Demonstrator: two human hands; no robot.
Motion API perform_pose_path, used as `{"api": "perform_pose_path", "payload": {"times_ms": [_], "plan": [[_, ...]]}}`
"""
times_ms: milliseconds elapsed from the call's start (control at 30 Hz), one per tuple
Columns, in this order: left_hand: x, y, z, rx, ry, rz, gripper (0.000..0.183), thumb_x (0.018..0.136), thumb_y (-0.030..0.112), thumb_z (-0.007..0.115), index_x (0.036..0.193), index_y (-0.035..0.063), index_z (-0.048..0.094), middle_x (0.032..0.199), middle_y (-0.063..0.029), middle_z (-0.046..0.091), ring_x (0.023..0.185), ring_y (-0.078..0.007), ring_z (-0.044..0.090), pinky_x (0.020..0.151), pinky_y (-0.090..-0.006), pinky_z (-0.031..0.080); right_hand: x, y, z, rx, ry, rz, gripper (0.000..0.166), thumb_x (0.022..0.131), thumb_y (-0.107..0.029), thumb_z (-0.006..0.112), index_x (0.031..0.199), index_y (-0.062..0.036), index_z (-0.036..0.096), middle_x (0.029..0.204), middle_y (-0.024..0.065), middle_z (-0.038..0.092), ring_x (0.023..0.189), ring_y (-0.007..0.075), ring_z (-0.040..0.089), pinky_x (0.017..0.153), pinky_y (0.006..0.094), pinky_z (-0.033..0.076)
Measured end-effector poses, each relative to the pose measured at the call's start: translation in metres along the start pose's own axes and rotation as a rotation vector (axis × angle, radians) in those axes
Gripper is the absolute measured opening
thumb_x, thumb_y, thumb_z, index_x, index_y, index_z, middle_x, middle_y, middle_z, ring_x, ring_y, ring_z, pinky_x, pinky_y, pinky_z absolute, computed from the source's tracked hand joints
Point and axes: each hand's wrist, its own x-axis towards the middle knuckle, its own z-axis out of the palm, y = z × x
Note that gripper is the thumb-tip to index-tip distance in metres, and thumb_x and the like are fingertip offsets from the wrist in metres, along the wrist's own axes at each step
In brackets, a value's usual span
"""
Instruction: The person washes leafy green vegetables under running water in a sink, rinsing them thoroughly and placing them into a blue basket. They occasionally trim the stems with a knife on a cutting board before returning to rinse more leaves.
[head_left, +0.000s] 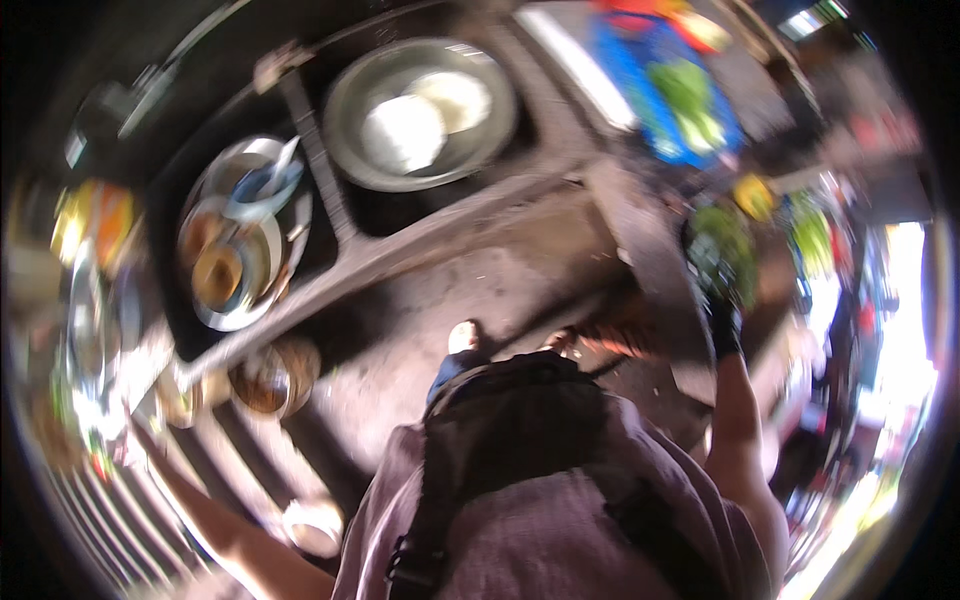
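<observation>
My right forearm stretches to the right side, with something black around the wrist. My right hand (721, 319) is dark and blurred beside a bundle of green leafy vegetables (724, 247); whether it grips them I cannot tell. At the far left, my left hand (129, 429) is lost in glare and blur, close to bright metal ware (88, 330). Ahead, a wide metal basin (345, 142) holds two pale round shapes. Another metal basin (217, 319) contains stacked bowls, a blue bowl (266, 187) and a light-coloured utensil (283, 161).
A low ledge (450, 206) runs before me, joining a side ledge (645, 232) on the right. Greens lie on a blue plastic bag (611, 56) near a yellow fruit or vegetable (754, 196). On the left stand a brown round container (304, 375) and a pale bowl (315, 529).
</observation>
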Motion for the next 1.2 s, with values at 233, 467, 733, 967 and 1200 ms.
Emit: {"api": "perform_pose_path", "payload": {"times_ms": [233, 467, 733, 967, 1200], "plan": [[-0.067, 0.273, 0.043, -1.199, -0.636, 0.33, 0.029, 0.078, 0.015, 0.047, 0.103, 0.0022, 0.051, 0.096, -0.0114, 0.056, 0.07, -0.0177, 0.054, 0.06, -0.0276, 0.045, -0.058, 0.092, 0.022, 0.433, 0.075, 0.334, 0.02, 0.078, -0.024, 0.052, 0.084, -0.0056, 0.059, 0.072, 0.0115, 0.059, 0.063, 0.0262, 0.053, 0.056, 0.0345, 0.042], [-0.366, 0.596, -0.034, -1.25, -1.095, 1.145, 0.032, 0.076, 0.002, 0.05, 0.107, 0.006, 0.049, 0.108, -0.0108, 0.052, 0.08, -0.0151, 0.057, 0.069, -0.0242, 0.046, -0.071, 0.105, -0.016, 0.259, -0.059, 0.414, 0.027, 0.074, -0.03, 0.055, 0.087, -0.0072, 0.059, 0.077, 0.0167, 0.058, 0.075, 0.0324, 0.055, 0.063, 0.0403, 0.043], [-0.603, 0.81, -0.118, -0.99, -1.172, 1.623, 0.045, 0.074, 0.029, 0.058, 0.112, 0.0079, 0.046, 0.124, -0.0169, 0.036, 0.115, -0.0338, 0.03, 0.097, -0.0388, 0.026, -0.051, 0.238, 0.006, 0.448, 0.027, 0.408, 0.044, 0.071, -0.026, 0.06, 0.108, -0.0061, 0.049, 0.104, 0.0174, 0.05, 0.097, 0.0342, 0.046, 0.082, 0.0399, 0.038], [-0.691, 0.945, -0.12, -0.617, -1.135, 1.533, 0.062, 0.079, 0.036, 0.05, 0.127, 0.0065, 0.025, 0.135, -0.0168, 0.015, 0.125, -0.0301, 0.013, 0.101, -0.0362, 0.017, 0.03, 0.285, 0.023, 0.108, 0.098, 0.259, 0.075, 0.066, -0.035, 0.062, 0.128, -0.0126, 0.026, 0.131, 0.0187, 0.022, 0.118, 0.0369, 0.025, 0.096, 0.0439, 0.025], [-0.732, 0.987, -0.117, -0.276, -0.96, 1.673, 0.071, 0.077, 0.049, 0.043, 0.133, 0.0205, 0.01, 0.137, -0.0156, 0.01, 0.125, -0.0361, 0.008, 0.1, -0.0447, 0.013, 0.039, 0.297, 0.097, 0.119, -0.38, 0.189, 0.073, 0.068, -0.039, 0.059, 0.128, -0.0135, 0.028, 0.135, 0.02, 0.01, 0.114, 0.0389, 0.032, 0.092, 0.0423, 0.031]]}}
